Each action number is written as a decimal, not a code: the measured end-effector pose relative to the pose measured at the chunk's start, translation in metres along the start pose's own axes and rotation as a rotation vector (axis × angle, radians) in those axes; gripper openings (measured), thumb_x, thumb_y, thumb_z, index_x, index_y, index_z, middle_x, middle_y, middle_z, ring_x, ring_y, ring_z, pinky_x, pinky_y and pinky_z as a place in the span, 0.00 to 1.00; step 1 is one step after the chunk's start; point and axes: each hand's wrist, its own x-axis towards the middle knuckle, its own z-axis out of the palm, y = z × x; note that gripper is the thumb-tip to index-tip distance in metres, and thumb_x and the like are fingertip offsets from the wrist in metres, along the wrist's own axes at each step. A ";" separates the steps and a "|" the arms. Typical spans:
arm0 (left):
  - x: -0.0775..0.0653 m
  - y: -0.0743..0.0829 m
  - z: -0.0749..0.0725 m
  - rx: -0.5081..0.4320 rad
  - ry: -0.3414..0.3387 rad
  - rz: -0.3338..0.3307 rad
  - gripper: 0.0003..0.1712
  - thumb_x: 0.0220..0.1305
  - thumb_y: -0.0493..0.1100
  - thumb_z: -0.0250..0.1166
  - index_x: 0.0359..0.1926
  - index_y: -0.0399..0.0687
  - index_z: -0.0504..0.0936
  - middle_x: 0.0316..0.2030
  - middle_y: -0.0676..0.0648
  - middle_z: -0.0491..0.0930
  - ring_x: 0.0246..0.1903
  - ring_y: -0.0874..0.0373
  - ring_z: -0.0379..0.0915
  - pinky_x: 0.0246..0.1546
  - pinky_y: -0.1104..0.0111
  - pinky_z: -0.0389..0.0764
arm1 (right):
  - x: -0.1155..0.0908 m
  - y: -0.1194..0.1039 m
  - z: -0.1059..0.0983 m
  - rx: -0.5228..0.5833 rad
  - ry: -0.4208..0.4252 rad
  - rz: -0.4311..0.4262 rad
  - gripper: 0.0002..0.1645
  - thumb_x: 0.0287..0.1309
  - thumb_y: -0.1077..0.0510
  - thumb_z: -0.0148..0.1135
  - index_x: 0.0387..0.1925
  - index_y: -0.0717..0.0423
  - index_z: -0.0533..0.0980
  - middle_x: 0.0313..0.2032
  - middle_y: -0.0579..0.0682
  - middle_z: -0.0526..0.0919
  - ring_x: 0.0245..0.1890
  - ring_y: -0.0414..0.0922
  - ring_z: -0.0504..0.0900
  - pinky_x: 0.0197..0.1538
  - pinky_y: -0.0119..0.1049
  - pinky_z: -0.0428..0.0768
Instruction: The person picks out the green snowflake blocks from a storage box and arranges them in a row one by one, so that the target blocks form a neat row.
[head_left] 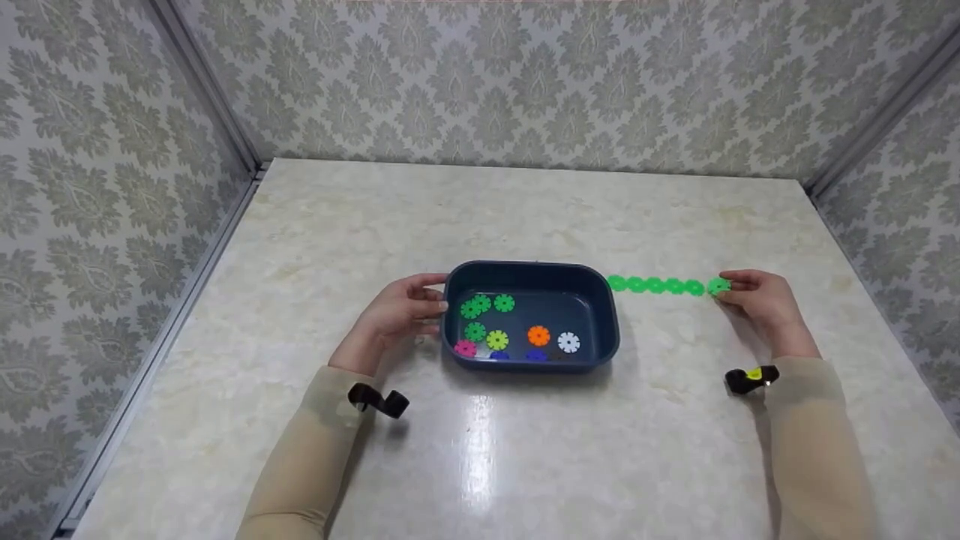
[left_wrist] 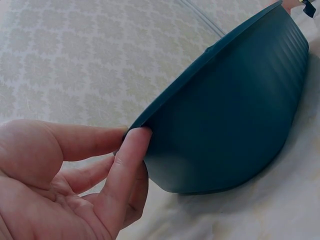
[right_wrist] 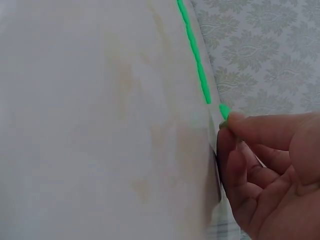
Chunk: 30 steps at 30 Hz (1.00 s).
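A dark blue plastic basin stands mid-table, with notched plastic discs lying inside. My left hand holds its left end, fingertips at the rim; in the left wrist view the fingers meet the basin's lip. Between thumb and fingers, my right hand pinches a green notched disc. Just left of it runs a straight row of several green discs, reaching to the basin's right side. The right wrist view shows that row edge-on, with the pinched disc beyond its near end.
Inside the basin are several loose green discs, an orange disc, a white disc, a yellow-green disc and a pink disc. Patterned walls border the marbled table at the back and sides.
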 end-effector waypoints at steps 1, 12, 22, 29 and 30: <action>0.000 0.000 0.000 0.001 0.002 -0.002 0.33 0.69 0.32 0.65 0.73 0.50 0.72 0.48 0.45 0.79 0.35 0.59 0.82 0.33 0.69 0.87 | 0.000 0.000 0.001 -0.005 0.004 -0.002 0.35 0.69 0.60 0.64 0.74 0.61 0.66 0.62 0.57 0.72 0.39 0.25 0.75 0.44 0.22 0.83; 0.000 0.000 0.000 0.017 0.002 0.008 0.34 0.69 0.32 0.65 0.73 0.49 0.71 0.49 0.44 0.79 0.35 0.59 0.81 0.33 0.69 0.87 | -0.003 -0.003 0.004 -0.088 0.014 -0.023 0.32 0.70 0.59 0.62 0.72 0.62 0.68 0.66 0.62 0.71 0.44 0.30 0.73 0.42 0.18 0.80; 0.000 0.000 0.000 0.012 -0.004 0.012 0.33 0.69 0.31 0.65 0.73 0.49 0.71 0.47 0.46 0.77 0.34 0.60 0.81 0.32 0.69 0.87 | -0.002 -0.002 0.003 -0.113 -0.007 -0.019 0.33 0.71 0.57 0.62 0.73 0.62 0.68 0.68 0.67 0.72 0.38 0.25 0.74 0.41 0.18 0.79; 0.001 0.000 0.001 -0.002 -0.014 0.015 0.34 0.69 0.31 0.64 0.74 0.48 0.70 0.46 0.47 0.78 0.35 0.60 0.81 0.32 0.69 0.86 | 0.000 0.001 0.003 -0.093 -0.015 -0.040 0.34 0.70 0.59 0.61 0.74 0.63 0.66 0.69 0.66 0.70 0.35 0.21 0.74 0.42 0.20 0.81; 0.001 0.000 0.001 -0.003 -0.014 0.015 0.34 0.69 0.31 0.64 0.74 0.48 0.70 0.46 0.47 0.78 0.35 0.60 0.81 0.32 0.69 0.86 | 0.001 0.001 0.002 -0.093 -0.014 -0.041 0.34 0.71 0.59 0.61 0.74 0.63 0.66 0.69 0.66 0.70 0.35 0.20 0.74 0.42 0.20 0.81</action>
